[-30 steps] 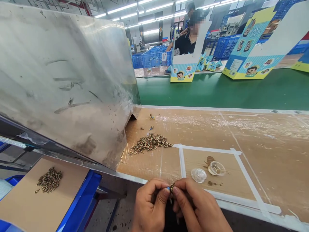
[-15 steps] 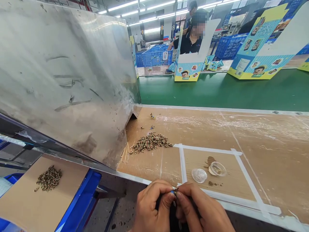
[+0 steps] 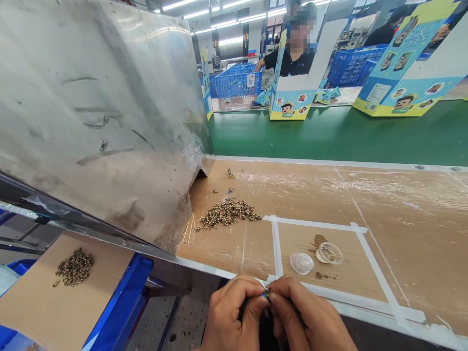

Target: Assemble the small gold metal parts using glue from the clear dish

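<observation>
Pinching a tiny blue-and-brass part point(image 3: 265, 293) between them, the closed left hand point(image 3: 234, 312) and closed right hand point(image 3: 307, 314) meet at the front of the brown cardboard-covered bench point(image 3: 329, 195).

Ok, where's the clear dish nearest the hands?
Head view: the clear dish sits inside the taped square, just ahead of the right hand, left of a second clear dish.

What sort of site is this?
Probably a factory assembly floor: a long green-topped workbench, stacked blue plastic crates, and printed cardboard display boxes standing in a row on the bench.
</observation>
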`<state>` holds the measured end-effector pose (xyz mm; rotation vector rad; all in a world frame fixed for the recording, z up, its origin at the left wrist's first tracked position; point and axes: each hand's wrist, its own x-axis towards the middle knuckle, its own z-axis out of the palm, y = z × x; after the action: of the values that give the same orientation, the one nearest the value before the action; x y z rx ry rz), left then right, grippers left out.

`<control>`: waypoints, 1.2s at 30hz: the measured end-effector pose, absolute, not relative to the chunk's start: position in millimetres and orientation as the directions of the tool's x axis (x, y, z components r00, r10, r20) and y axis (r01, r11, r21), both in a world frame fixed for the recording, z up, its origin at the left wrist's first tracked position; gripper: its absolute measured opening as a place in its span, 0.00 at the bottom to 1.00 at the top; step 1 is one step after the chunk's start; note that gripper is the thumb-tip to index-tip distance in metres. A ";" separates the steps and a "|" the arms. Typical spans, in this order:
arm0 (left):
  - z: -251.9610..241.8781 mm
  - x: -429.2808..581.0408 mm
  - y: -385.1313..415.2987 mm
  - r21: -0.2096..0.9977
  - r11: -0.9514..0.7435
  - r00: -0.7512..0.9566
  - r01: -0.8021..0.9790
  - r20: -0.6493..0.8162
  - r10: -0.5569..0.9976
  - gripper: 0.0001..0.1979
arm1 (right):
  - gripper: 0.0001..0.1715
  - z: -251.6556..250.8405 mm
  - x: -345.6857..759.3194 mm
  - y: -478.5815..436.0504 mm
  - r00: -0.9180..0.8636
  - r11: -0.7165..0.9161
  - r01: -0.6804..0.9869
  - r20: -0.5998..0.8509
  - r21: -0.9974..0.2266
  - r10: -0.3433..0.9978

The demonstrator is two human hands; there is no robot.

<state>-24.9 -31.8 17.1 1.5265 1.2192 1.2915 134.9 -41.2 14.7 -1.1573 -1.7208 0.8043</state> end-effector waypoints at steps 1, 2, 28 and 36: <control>16.3 -26.1 -31.4 0.943 -0.266 0.052 0.201 0.261 0.964 0.07 | 0.17 14.1 134.6 -41.3 -0.172 0.350 0.364 0.307 -0.863 0.936; 15.6 -27.6 -30.8 0.925 -0.303 0.090 0.228 0.290 0.953 0.07 | 0.17 13.8 134.6 -41.3 -0.174 0.346 0.363 0.301 -0.865 0.938; 11.8 -35.9 -32.5 0.828 -0.444 0.260 0.341 0.371 0.891 0.06 | 0.16 11.1 136.6 -45.8 -0.205 0.353 0.350 0.297 -0.868 0.933; 14.8 -33.5 -36.2 0.840 -0.424 0.239 0.338 0.359 0.902 0.06 | 0.15 12.6 137.0 -49.1 -0.183 0.330 0.344 0.282 -0.879 0.942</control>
<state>-33.5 -36.2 14.8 1.8914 1.1331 1.1593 137.0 -49.1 12.6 -1.1608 -1.7130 0.8512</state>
